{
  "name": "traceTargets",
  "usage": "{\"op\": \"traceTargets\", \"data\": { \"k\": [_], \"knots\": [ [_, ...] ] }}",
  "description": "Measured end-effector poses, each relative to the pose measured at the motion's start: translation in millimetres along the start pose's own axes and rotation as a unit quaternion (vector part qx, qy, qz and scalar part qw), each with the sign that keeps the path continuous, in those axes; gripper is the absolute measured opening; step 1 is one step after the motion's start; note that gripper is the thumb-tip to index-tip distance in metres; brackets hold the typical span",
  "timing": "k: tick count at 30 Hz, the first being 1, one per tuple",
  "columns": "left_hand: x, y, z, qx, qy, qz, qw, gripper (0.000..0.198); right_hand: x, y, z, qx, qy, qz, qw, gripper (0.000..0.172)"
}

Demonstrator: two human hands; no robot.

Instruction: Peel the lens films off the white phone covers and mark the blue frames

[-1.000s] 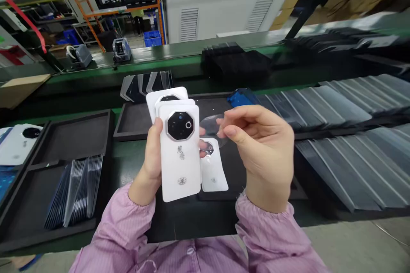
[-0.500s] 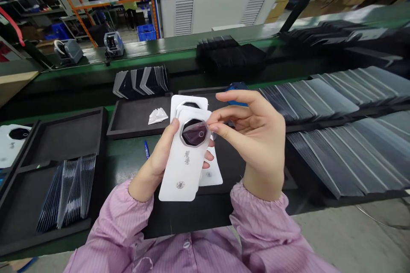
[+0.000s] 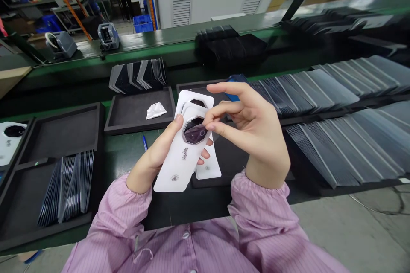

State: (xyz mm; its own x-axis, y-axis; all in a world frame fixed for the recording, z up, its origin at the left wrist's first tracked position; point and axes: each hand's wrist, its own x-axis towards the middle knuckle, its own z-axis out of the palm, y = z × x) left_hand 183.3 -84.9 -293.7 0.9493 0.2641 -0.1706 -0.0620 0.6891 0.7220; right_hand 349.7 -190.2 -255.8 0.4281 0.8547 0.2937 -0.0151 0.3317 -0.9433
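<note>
My left hand [image 3: 160, 145] grips a white phone back cover [image 3: 174, 158], thumb on its front and fingertips showing at its right side. The cover is tilted, with an octagonal dark camera window [image 3: 192, 124] in a silver rim and dark markings below. My right hand [image 3: 256, 128] pinches thumb and forefinger at the window's right edge, on a thin clear film [image 3: 199, 135] that shows as a lighter area across the glass. More white covers [image 3: 208, 164] show behind the held one; whether my left hand also holds any of them is unclear.
A dark tray [image 3: 115, 126] with crumpled white material [image 3: 156, 111] lies behind my left hand, near a blue pen [image 3: 145, 142]. Rows of dark thin panels [image 3: 339, 149] stand at right. Another tray [image 3: 96, 136] is at left; tape dispensers [image 3: 109, 36] sit on the back ledge.
The held cover has tilted more, its lower end shifting left and up in view. My right fingertips have moved slightly left over the window. The whole view has shifted a little.
</note>
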Motion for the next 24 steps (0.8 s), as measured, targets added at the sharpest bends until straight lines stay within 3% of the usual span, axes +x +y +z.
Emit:
{"op": "traceTargets", "data": {
  "k": [7, 12, 15, 17, 20, 22, 24],
  "knots": [
    [0.5, 1.1, -0.6, 0.024, -0.005, -0.005, 1.000, 0.064, -4.5, -1.0, -1.7, -0.051, -0.065, -0.078, 0.994, 0.051],
    [-0.6, -1.7, 2.7, 0.021, -0.003, -0.006, 1.000, 0.063, -4.4, 1.4, -0.1, -0.105, -0.053, -0.081, 0.990, 0.053],
    [-4.9, -1.2, 5.7, 0.010, -0.017, -0.010, 1.000, 0.063, -2.3, 2.9, 5.4, -0.200, -0.054, -0.155, 0.966, 0.047],
    [-8.3, 0.8, 5.0, 0.005, -0.020, -0.004, 1.000, 0.064, -1.6, 4.2, 12.1, -0.271, -0.011, -0.235, 0.933, 0.045],
    [-10.9, 2.9, -1.2, -0.008, -0.027, 0.020, 0.999, 0.071, -3.9, 9.9, 24.8, -0.320, 0.160, -0.314, 0.880, 0.054],
    [-10.6, 3.3, -5.8, -0.008, -0.035, 0.038, 0.999, 0.083, -7.3, 17.3, 31.5, -0.299, 0.207, -0.286, 0.887, 0.064],
    [-10.1, 4.5, -7.5, 0.019, -0.007, 0.069, 0.997, 0.091, -9.6, 27.7, 34.0, -0.276, 0.154, -0.213, 0.925, 0.077]
  ]
}}
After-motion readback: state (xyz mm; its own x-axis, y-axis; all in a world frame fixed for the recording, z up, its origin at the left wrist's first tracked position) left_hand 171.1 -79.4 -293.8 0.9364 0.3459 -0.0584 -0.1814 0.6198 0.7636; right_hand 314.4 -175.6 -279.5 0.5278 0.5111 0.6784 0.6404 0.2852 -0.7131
